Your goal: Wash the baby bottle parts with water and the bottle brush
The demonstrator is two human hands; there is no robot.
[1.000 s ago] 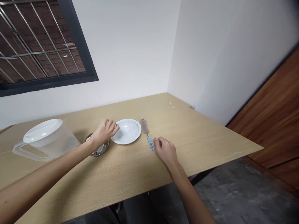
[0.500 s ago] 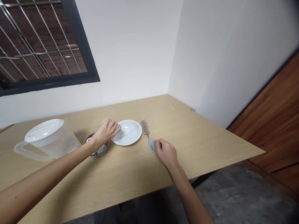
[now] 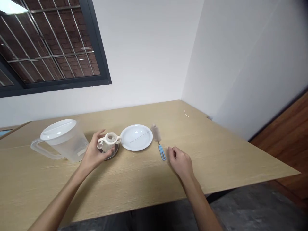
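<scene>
Left hand: grip is closed around a small two-handled bottle, thumb on the near side and fingers round the far side. So yeah, left hand [image 3: 95, 152] is busy, and the bottle [image 3: 111, 138] is right there in it.
What just changed: a second ago that hand was back-up with its fingers by the plate, mostly hiding whatever it had. Now it's rolled over, so the white ring, both handles and the round opening show.
What that means: the top is facing up and easy to get at now, at least as I read it.
Bottle position: in front of the metal bowl [image 3: 116, 152] from this angle, one handle overlapping the plate's edge. Can't tell if it touches either.
Right hand: loosely curled, nothing visible in it. Right hand [image 3: 181, 161] is just beside the brush's blue handle, same as before.
Brush: bristles away from the person, brush [image 3: 156, 133] lying right of the plate.
Plate: white plate [image 3: 138, 146], thin rod [image 3: 140, 136] across it.
Jug: lidded jug [image 3: 68, 146] on the table [image 3: 144, 179], left of the bowl.
</scene>
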